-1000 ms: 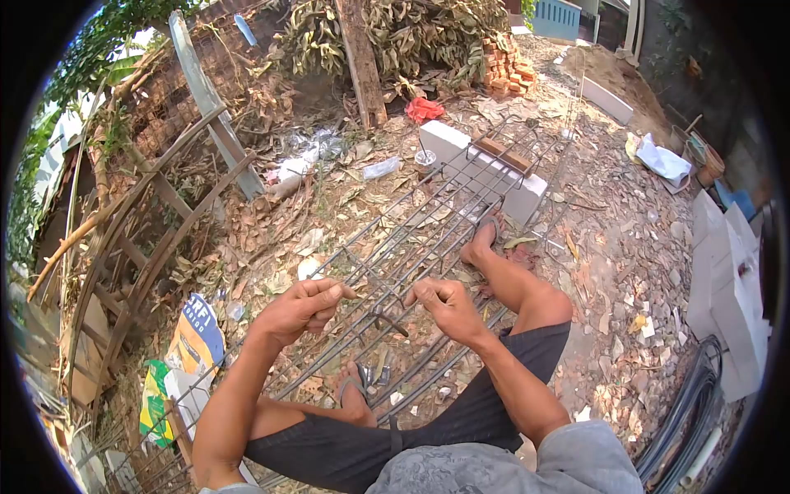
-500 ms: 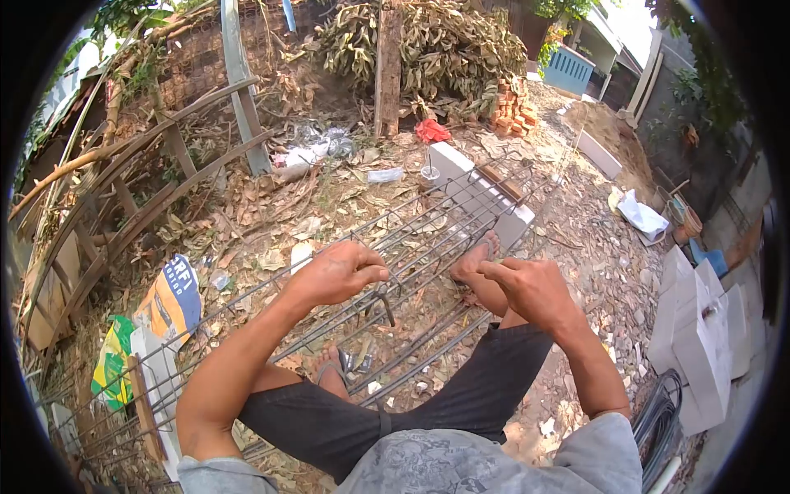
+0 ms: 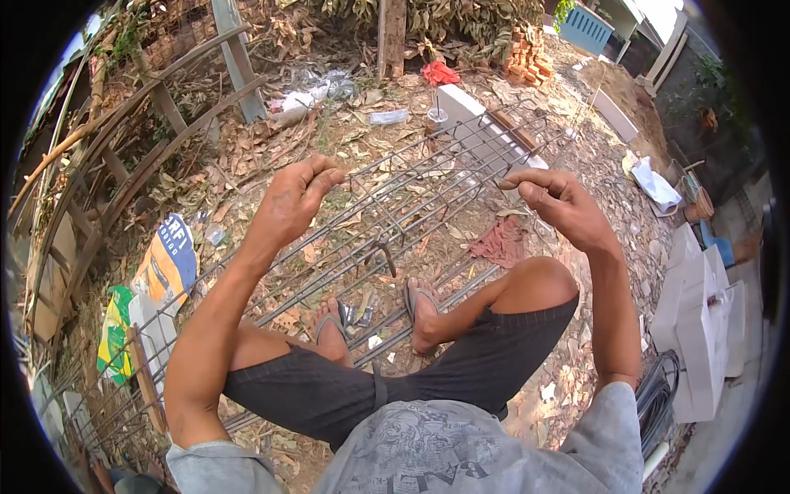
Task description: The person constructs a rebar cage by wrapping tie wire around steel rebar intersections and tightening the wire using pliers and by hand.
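Note:
Raised over the far left side of the steel rebar cage (image 3: 444,169) is my left hand (image 3: 303,193), its thumb and forefinger pinched together. What it pinches is too small to make out. On the other side, my right hand (image 3: 553,202) is also closed in a pinch above the cage's right edge, and its contents cannot be made out. A dark hooked tool (image 3: 384,257) hangs on the bars between the hands, touched by neither. White blocks (image 3: 465,115) stand under the cage's far end, with a strip of wood (image 3: 512,130) on top.
A reddish cloth (image 3: 499,241) lies right of the cage. White blocks (image 3: 695,321) and coiled black cable (image 3: 658,391) are at the right. On the left are a bamboo frame (image 3: 123,193) and printed sacks (image 3: 169,259). Behind stand a wooden post (image 3: 391,41) and stacked bricks (image 3: 527,58).
Both hands have risen and spread wider apart over the cage. The right foot has drawn back beside the left one, and the reddish cloth now shows fully.

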{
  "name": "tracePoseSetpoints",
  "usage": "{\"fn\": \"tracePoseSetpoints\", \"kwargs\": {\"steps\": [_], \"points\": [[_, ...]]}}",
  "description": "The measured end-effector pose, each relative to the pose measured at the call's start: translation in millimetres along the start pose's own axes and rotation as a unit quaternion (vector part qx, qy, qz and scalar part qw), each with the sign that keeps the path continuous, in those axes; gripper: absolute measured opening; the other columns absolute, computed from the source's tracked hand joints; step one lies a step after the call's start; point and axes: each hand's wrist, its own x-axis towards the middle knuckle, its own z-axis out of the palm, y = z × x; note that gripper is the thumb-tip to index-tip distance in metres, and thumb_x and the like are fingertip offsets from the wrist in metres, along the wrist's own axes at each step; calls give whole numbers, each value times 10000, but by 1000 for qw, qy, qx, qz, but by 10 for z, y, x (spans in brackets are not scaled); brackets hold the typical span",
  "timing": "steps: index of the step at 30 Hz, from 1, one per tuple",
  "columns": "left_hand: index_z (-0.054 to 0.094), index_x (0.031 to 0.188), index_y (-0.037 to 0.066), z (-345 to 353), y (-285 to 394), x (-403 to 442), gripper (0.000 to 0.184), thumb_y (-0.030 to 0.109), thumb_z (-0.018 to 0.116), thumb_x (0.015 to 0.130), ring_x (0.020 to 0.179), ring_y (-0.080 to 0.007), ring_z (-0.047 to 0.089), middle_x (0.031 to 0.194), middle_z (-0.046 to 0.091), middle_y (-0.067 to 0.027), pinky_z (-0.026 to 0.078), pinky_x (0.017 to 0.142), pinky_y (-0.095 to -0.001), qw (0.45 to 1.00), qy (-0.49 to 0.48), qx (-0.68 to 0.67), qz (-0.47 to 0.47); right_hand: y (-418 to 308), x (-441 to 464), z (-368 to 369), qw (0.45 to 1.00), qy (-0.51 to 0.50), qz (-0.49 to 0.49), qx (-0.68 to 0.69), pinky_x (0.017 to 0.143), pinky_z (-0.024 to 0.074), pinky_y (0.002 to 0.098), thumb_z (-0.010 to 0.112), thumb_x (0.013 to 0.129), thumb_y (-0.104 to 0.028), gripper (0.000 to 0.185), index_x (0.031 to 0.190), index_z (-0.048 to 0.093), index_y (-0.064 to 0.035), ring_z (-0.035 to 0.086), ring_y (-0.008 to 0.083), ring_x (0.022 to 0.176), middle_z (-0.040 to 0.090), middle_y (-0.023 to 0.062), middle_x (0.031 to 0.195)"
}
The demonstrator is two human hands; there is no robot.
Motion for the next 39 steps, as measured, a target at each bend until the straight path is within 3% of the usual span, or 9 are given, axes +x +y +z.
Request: {"fn": "tracePoseSetpoints", "kwargs": {"steps": [2, 10, 13, 14, 17, 24, 28, 34, 39], "points": [[679, 1020, -9, -14, -59, -50, 249, 233, 628, 1046, 712, -164, 531, 776, 614, -77, 445, 683, -335, 1000, 28, -5, -6, 44, 64, -42, 982, -117, 59, 135, 543, 332, 252, 634, 1060, -282, 306, 1193, 762, -38, 417, 36, 602, 578, -36, 705], [693, 1019, -11, -310, -218, -182, 181, 164, 648, 1019, 596, -224, 541, 726, 646, -151, 450, 613, -364, 991, 78, 105, -22, 372, 890, 370, 966, -213, -93, -113, 677, 519, 328, 645, 1033, -211, 342, 1341, 698, -73, 647, 147, 733, 774, 98, 918], [687, 1011, -17, -418, -386, -196, 199, 179, 651, 1017, 610, -225, 537, 729, 646, -163, 453, 630, -374, 979, 42, 178, -96, 568, 1176, 585, 970, -140, -117, -163, 870, 550, 368, 641, 1034, -275, 478, 1474, 581, -96, 713, 220, 997, 751, 179, 1112], [683, 1010, -19, -450, -469, -201, 202, 180, 647, 1018, 615, -222, 534, 725, 637, -156, 453, 637, -373, 976, 31, 188, -106, 650, 1264, 576, 958, -105, -148, -223, 1034, 503, 399, 594, 1052, -404, 601, 1562, 462, -113, 640, 274, 1241, 656, 200, 1359], [673, 1002, -21, -619, -885, -401, 226, 200, 633, 1027, 630, -193, 515, 712, 607, -103, 441, 647, -348, 969, 4, 174, -174, 957, 1713, 259, 981, 61, -140, -116, 1077, 474, 401, 539, 1062, -512, 631, 1547, 480, -114, 582, 278, 1304, 572, 186, 1468], [668, 1065, 102, -1008, -1718, -1202, 265, 363, 628, 1055, 541, -7, 336, 666, 450, 82, 238, 448, -215, 858, 181, -154, -455, 2588, 2836, -380, 975, 160, 151, 31, 1010, 490, 386, 543, 1064, -503, 579, 1466, 564, -87, 608, 236, 1228, 658, 117, 1318], [630, 1158, 104, -783, -2298, -1282, 290, 377, 626, 1063, 488, 10, 308, 660, 415, 88, 197, 384, -194, 783, 351, -228, -459, 3536, 3736, -379, 964, 217, 94, -120, 928, 531, 437, 610, 1014, -466, 522, 1159, 763, 12, 725, 340, 1070, 762, 247, 1080], [609, 1210, 95, -600, -2654, -1379, 312, 377, 602, 1078, 494, 9, 302, 687, 383, 84, 212, 373, -195, 731, 410, -209, -505, 4155, 4944, -238, 864, 38, 150, -480, 975, 526, 459, 672, 963, -459, 581, 1210, 705, 66, 675, 406, 1128, 723, 278, 1135], [628, 1173, 150, -743, -2628, -1819, 262, 389, 621, 1065, 482, 9, 239, 677, 342, 98, 171, 371, -208, 671, 469, -157, -552, 4833, 5606, -70, 827, -68, 215, -515, 942, 543, 478, 821, 786, -594, 865, 1238, 651, 124, 687, 398, 1139, 707, 293, 1193]]}}
